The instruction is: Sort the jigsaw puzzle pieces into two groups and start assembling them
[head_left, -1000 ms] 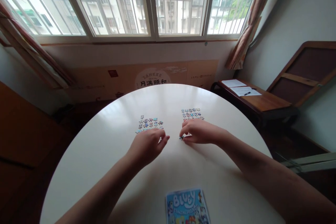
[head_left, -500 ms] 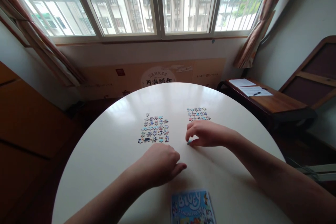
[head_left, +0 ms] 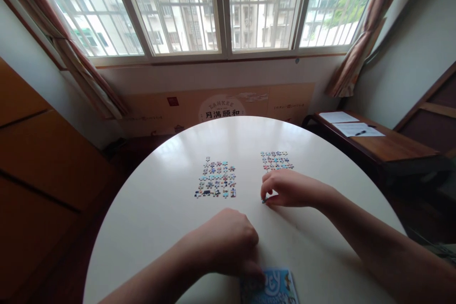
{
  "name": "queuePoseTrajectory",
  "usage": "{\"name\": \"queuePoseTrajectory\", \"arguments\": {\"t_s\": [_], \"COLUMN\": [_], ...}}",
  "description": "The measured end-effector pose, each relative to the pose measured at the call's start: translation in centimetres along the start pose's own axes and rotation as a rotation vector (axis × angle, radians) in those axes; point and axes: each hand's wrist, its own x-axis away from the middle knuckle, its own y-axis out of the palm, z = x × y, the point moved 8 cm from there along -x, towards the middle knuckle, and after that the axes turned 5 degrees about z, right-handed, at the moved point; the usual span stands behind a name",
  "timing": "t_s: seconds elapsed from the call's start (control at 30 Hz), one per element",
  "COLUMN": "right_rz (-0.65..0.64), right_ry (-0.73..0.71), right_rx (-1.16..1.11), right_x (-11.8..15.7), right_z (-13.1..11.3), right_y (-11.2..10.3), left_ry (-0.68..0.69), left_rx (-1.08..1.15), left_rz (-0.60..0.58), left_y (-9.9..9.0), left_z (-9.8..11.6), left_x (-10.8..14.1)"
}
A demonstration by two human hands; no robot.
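Observation:
My right hand (head_left: 287, 187) pinches a small blue-green jigsaw puzzle piece (head_left: 264, 200) between thumb and fingertips, at the tabletop. Just beyond it lies a block of puzzle pieces (head_left: 276, 160) in rows, its near edge partly covered by the hand. My left hand (head_left: 231, 240) is curled, knuckles up, with its blurred thumb over the top left of a blue Bluey picture box or booklet (head_left: 280, 287). Whatever the left fingers hold, if anything, is hidden beneath the hand. Farther off, a larger group of puzzle pieces (head_left: 216, 184) lies in rows left of centre.
Everything rests on a round white table (head_left: 142, 218). At the right stands a wooden bench (head_left: 395, 145) with papers (head_left: 356, 129) and a pen on it. A printed cardboard panel (head_left: 256, 97) leans below the barred window, behind the table.
My left hand has come nearer to me, and its thumb now covers part of the Bluey box or booklet. The right hand keeps its pinch on the puzzle piece. The view has shifted slightly.

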Motion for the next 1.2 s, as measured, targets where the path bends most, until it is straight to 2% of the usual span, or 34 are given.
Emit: {"name": "queuePoseTrajectory", "arguments": {"t_s": [0.4, 0.5, 0.6, 0.7, 0.77, 0.83, 0.9, 1.03, 1.2], "right_rz": [-0.026, -0.007, 0.057, 0.124, 0.171, 0.227, 0.287, 0.380, 0.464], "right_ry": [0.038, 0.033, 0.030, 0.031, 0.031, 0.030, 0.035, 0.069, 0.097], "right_rx": [-0.007, -0.007, 0.006, 0.021, 0.034, 0.044, 0.052, 0.073, 0.108], "right_x": [0.1, 0.2, 0.5, 0.7, 0.9, 1.0, 1.2, 1.6, 2.2], "right_z": [0.3, 0.2, 0.1, 0.2, 0.5, 1.1, 1.9, 3.6, 4.9], "right_y": [0.3, 0.0, -0.9, -2.2, -3.0, -3.7, -4.3, -5.2, -6.1], "left_ry": [-0.012, -0.047, -0.181, -0.487, -0.691, -0.821, -0.897, -0.943, -0.896], "left_rx": [-0.014, 0.012, 0.019, -0.040, -0.103, -0.126, -0.102, -0.024, 0.017], "left_rz": [0.028, 0.041, 0.159, 0.397, 0.538, 0.653, 0.687, 0.685, 0.803], "left_y": [-0.2, -0.7, -2.5, -5.1, -6.1, -6.3, -5.6, -3.7, -4.0], "left_z": [-0.6, -1.7, -5.1, -11.1, -15.0, -18.0, -20.3, -22.6, -22.4], "left_x": [0.3, 0.4, 1.1, 3.1, 4.9, 6.5, 7.3, 7.5, 7.4]}}
